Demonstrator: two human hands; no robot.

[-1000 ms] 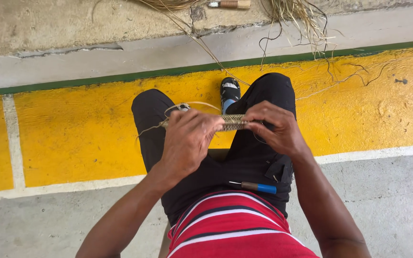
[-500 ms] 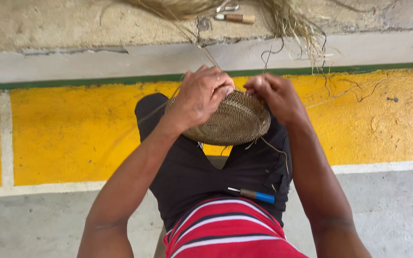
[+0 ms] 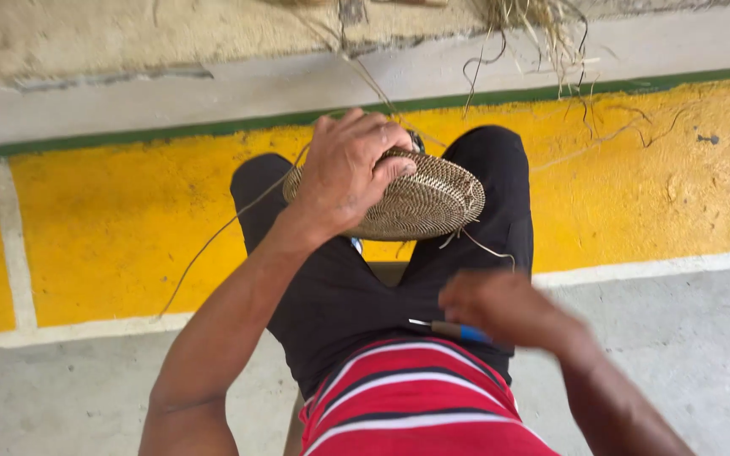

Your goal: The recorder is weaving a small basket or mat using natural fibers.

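Observation:
My left hand (image 3: 350,171) grips a round, flat coiled basket piece (image 3: 420,203) of tan woven fibre, held over my knees with its underside toward me. A long loose fibre strand (image 3: 213,245) trails from it down to the left. My right hand (image 3: 504,308), blurred, hovers low over my right thigh just beside a thin tool with a blue handle and metal tip (image 3: 454,330) that lies on my black trousers; whether the fingers touch it is unclear.
I sit with knees apart over a concrete floor with a broad yellow painted band (image 3: 111,228), white lines and a green stripe (image 3: 171,135). A bundle of dry grass fibres (image 3: 534,25) lies on the raised ledge ahead.
My right hand has let go of the basket and dropped back toward the blue-handled tool on my thigh. The left hand alone now holds the basket, tilted flatter.

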